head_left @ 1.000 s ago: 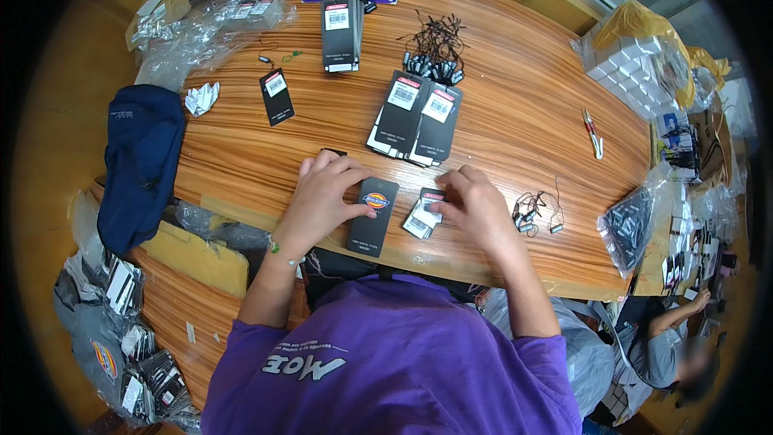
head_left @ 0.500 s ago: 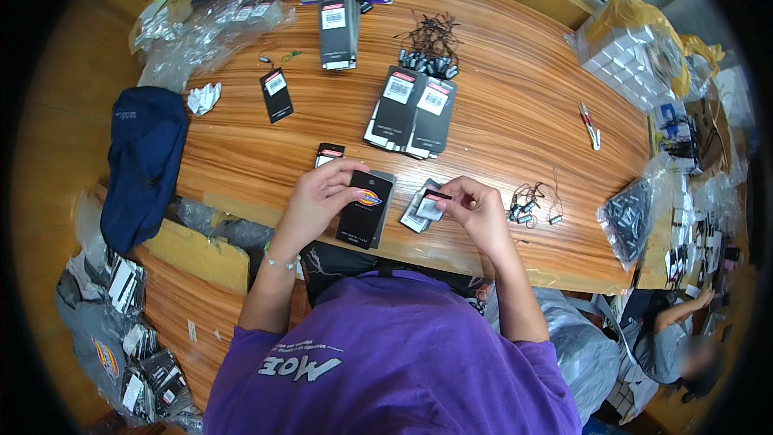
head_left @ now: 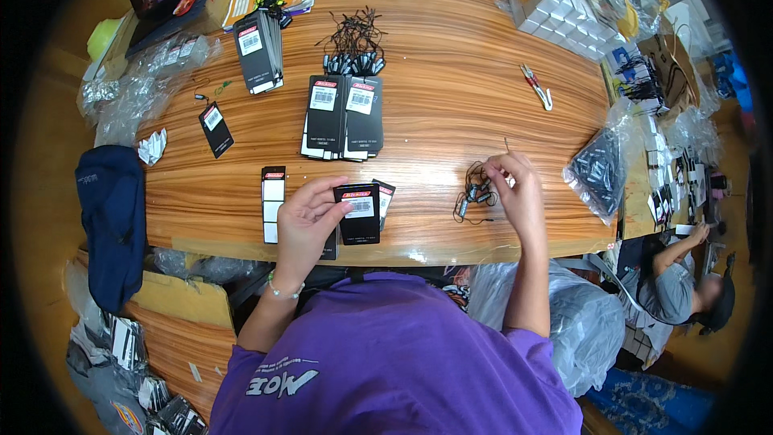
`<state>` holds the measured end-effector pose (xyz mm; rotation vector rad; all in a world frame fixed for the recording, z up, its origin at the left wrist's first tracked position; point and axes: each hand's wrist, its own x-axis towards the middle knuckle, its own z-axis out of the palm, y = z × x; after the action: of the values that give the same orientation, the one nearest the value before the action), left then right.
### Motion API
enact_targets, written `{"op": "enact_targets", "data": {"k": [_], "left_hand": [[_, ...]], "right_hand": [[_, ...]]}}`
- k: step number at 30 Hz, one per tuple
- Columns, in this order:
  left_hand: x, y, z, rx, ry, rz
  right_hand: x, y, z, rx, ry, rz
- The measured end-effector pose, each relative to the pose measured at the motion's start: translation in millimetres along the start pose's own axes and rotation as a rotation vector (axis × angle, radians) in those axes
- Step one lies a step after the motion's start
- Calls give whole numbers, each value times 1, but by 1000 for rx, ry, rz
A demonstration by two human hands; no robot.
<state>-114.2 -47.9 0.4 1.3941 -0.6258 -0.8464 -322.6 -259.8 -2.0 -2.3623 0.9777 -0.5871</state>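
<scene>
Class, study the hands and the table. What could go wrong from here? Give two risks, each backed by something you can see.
1. The black cords at the right hand lie looped over one another, so pulling one might drag or knot others.
2. The left hand pinches the black tag near one side only, so it could swivel or slip.

This looks like a tagging workshop. Black hang tags [head_left: 345, 117] lie stacked on the wooden table [head_left: 451, 97], with bagged white boxes [head_left: 555, 12] upper right and a co-worker [head_left: 672, 282] lower right.
</scene>
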Motion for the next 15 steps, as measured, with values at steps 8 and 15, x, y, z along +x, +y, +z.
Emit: {"op": "enact_targets", "data": {"k": [8,15], "left_hand": [[6,1,9,-88,-103,-59],[12,9,14,-82,-209,-87]], "right_hand": [[-5,34,-4,183,-200,98],[2,24,-21,724,-196,199]]}}
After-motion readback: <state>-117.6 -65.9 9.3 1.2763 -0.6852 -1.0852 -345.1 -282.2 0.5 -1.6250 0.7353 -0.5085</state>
